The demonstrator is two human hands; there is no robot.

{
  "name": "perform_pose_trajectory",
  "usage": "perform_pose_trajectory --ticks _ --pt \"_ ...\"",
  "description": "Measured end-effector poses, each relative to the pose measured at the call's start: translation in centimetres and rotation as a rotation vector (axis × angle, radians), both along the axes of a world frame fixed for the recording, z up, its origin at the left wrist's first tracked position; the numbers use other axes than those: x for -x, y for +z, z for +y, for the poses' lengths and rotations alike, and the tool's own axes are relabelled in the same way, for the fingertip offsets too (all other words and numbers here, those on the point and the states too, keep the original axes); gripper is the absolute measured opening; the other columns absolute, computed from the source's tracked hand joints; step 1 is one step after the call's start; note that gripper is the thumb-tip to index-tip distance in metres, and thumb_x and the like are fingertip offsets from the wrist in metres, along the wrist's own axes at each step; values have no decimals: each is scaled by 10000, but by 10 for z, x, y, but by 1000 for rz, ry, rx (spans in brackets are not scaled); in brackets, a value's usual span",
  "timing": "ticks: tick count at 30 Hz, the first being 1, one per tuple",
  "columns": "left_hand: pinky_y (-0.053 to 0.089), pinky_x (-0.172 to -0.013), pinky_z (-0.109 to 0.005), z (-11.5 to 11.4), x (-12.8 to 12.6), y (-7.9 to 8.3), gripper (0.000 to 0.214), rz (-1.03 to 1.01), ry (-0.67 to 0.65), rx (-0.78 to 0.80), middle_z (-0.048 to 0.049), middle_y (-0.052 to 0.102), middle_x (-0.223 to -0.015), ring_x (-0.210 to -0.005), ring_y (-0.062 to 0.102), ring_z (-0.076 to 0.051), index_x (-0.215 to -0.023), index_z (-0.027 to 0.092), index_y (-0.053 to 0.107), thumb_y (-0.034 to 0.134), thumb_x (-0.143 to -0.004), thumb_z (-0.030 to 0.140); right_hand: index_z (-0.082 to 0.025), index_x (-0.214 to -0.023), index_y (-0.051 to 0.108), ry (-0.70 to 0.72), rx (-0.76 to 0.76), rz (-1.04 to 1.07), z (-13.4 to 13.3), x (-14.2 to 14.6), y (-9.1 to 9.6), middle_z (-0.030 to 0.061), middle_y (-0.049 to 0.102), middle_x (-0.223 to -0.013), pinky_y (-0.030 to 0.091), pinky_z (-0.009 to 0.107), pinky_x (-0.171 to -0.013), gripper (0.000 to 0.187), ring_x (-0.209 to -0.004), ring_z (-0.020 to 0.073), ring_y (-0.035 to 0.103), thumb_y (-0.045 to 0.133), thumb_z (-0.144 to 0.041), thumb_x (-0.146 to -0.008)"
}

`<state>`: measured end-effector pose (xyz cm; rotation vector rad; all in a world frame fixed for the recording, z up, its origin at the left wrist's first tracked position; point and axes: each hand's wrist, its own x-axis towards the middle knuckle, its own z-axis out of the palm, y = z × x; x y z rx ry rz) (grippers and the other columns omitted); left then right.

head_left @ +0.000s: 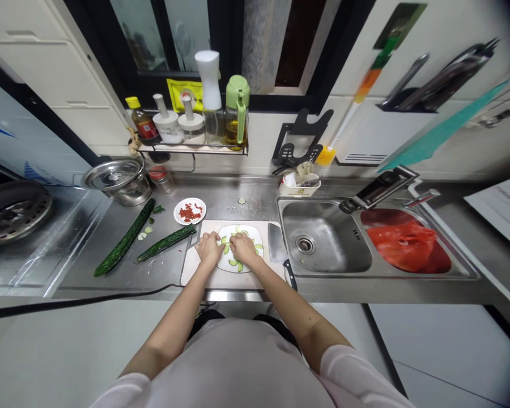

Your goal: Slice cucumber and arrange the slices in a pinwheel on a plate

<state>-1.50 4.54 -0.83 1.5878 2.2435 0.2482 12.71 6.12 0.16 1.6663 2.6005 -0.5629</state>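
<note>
A white plate [227,264] lies on a pale cutting board [191,272], with thin green-edged cucumber slices [237,265] set around its rim. My left hand [209,250] is closed at the plate's left edge, its thumb by a slice. Over the plate, my right hand [243,250] has its fingers pinched together on a cucumber slice, mostly hidden under the fingertips. On the board's right side rests a cleaver [277,243] with a black handle. A cut cucumber [165,243] lies left of the board, and a longer whole cucumber [125,238] lies farther left.
Behind the board sits a small plate [177,215] of chopped red pieces. A lidded steel pot [130,190] stands at the back left. To the right is a steel sink [331,249], with a red plastic bag [403,243] in its second basin. Bottles line a wall rack [195,148].
</note>
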Motion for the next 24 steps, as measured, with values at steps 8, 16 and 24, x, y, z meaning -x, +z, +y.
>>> perform_pose_trajectory --ticks 8,16,24 --pt "313 -904 -411 -8 -5 5 143 24 -119 -108 -86 579 -1056 -1076 511 -283 -944 240 623 564 -819 272 -189 -998 645 -176 -73 219 -4 -18 -3 83 626 -1047 380 287 -805 219 -987 206 494 446 -247 -925" --pt "343 -852 -372 -8 6 7 135 -152 34 -185 -48 626 -972 -978 570 -240 -920 246 636 589 -799 285 -191 -919 659 -381 -211 534 -8 -57 -5 54 649 -839 408 298 -801 233 -840 193 551 435 -224 -863" --pt "369 -786 -318 0 49 17 216 -228 196 -322 -24 634 -899 -886 591 -207 -982 247 650 606 -786 326 -182 -909 670 -468 -285 651 -27 -84 7 63 669 -807 438 303 -721 281 -759 194 575 443 -338 -855"
